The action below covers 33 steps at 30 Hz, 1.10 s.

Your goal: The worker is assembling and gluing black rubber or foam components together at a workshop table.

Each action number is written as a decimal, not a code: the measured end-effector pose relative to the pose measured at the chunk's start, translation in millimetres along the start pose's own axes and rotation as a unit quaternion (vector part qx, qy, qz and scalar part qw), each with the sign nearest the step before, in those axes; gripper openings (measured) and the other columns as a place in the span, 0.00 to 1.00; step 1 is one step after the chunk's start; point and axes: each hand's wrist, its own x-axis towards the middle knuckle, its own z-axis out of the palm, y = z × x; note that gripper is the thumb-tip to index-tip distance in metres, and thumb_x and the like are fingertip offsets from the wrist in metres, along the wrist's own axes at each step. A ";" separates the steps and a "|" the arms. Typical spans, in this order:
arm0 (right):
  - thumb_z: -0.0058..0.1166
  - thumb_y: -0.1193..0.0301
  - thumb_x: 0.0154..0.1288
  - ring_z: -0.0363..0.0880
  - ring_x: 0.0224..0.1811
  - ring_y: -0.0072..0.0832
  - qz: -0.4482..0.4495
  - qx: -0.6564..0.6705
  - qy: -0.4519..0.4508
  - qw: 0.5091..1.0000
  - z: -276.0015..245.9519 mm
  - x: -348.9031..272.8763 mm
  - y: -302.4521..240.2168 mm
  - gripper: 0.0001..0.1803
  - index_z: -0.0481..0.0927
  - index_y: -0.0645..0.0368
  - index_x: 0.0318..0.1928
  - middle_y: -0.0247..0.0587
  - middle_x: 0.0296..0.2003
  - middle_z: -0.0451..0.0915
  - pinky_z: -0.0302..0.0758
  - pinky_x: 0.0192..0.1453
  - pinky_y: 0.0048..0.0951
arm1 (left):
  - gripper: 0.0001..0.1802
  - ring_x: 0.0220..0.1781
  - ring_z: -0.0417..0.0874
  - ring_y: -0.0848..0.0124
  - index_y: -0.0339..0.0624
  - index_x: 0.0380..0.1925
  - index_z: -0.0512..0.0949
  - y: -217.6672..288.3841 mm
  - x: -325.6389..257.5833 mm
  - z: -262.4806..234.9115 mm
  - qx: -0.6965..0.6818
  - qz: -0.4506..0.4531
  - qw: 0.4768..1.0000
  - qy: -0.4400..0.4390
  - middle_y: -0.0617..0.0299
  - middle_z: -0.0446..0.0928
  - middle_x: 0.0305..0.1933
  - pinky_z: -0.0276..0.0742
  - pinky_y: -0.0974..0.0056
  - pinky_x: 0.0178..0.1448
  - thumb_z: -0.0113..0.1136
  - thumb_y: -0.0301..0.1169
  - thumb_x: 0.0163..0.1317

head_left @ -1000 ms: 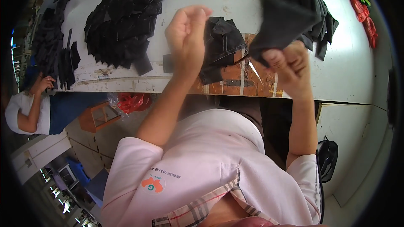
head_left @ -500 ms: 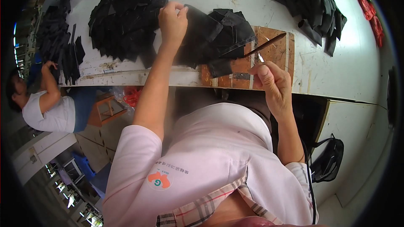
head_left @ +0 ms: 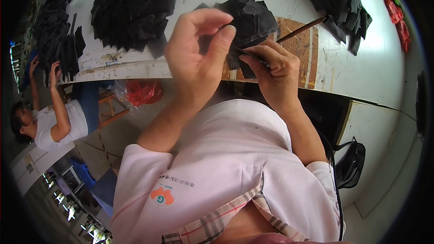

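Note:
My left hand [head_left: 196,52] is raised above the table's front edge, with thumb and fingers curved and a gap between their tips; nothing shows clearly in its grasp. Close by on its right, my right hand [head_left: 278,72] pinches a thin black fabric piece [head_left: 253,56] between thumb and fingers. Part of that piece is hidden behind the hands. A slender brown stick-like thing [head_left: 302,30] slants out beyond the right knuckles; whether the hand holds it cannot be told. Just past both hands, a stack of black fabric pieces [head_left: 251,18] lies partly on a worn brown board [head_left: 305,52].
A large heap of black pieces [head_left: 135,9] is at the left, and rolled black strips [head_left: 337,2] are at the far right. A co-worker [head_left: 61,117] handles more black strips [head_left: 56,36]. A red plastic bag [head_left: 143,92] is below the table; a black bag [head_left: 352,162] hangs at right.
My left hand has come back from the far fabric toward me and beside the right hand. My right hand has shifted left and now pinches black fabric. The co-worker's arms have moved.

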 end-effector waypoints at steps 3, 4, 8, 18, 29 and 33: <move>0.58 0.83 0.41 0.71 0.19 0.29 -0.016 -0.041 0.076 0.996 -1.4 -3.0 6.5 0.09 0.77 0.61 0.27 0.37 0.21 0.71 0.67 0.21 0.24 | 0.08 0.33 0.74 0.76 0.37 0.36 0.71 -0.8 -17.7 -4.1 -0.146 -0.240 0.958 0.052 0.60 0.75 0.32 0.69 0.72 0.38 0.50 0.28 0.59; 0.59 0.83 0.38 0.70 0.19 0.29 -0.022 -0.052 0.073 0.996 -4.3 -4.2 6.6 0.10 0.77 0.61 0.26 0.37 0.19 0.70 0.67 0.21 0.25 | 0.08 0.33 0.74 0.76 0.37 0.36 0.71 2.0 -21.9 -4.3 -0.147 -0.241 0.958 0.054 0.60 0.75 0.32 0.69 0.72 0.38 0.50 0.28 0.59; 0.59 0.83 0.32 0.70 0.21 0.30 -0.083 -0.087 0.091 0.989 -5.3 -7.5 15.7 0.14 0.76 0.62 0.26 0.37 0.19 0.69 0.67 0.22 0.26 | 0.12 0.30 0.73 0.75 0.37 0.34 0.72 7.8 -32.9 -5.5 -0.257 -0.406 0.877 -0.022 0.61 0.74 0.30 0.68 0.71 0.34 0.49 0.35 0.59; 0.57 0.75 0.28 0.69 0.24 0.31 -0.257 -0.282 0.078 0.921 -10.4 -14.2 25.2 0.18 0.75 0.62 0.29 0.36 0.24 0.70 0.67 0.25 0.28 | 0.10 0.24 0.75 0.76 0.35 0.27 0.74 -5.2 -26.6 -1.1 -0.238 -0.472 0.847 -0.053 0.62 0.74 0.23 0.67 0.75 0.26 0.54 0.32 0.54; 0.58 0.76 0.47 0.72 0.22 0.29 -0.002 0.016 0.028 0.999 -12.0 -24.3 12.6 0.04 0.77 0.63 0.25 0.38 0.22 0.71 0.71 0.25 0.26 | 0.04 0.23 0.74 0.80 0.34 0.27 0.73 -11.6 -49.3 22.3 0.139 -0.121 0.980 -0.073 0.63 0.74 0.20 0.70 0.73 0.27 0.54 0.18 0.50; 0.55 0.79 0.39 0.70 0.26 0.36 -0.079 -0.118 0.104 0.984 8.3 -29.2 29.2 0.09 0.72 0.57 0.25 0.38 0.23 0.68 0.69 0.26 0.32 | 0.06 0.17 0.73 0.77 0.34 0.31 0.73 -20.4 -55.2 35.1 0.048 -0.136 0.989 0.025 0.60 0.75 0.25 0.66 0.77 0.21 0.54 0.17 0.51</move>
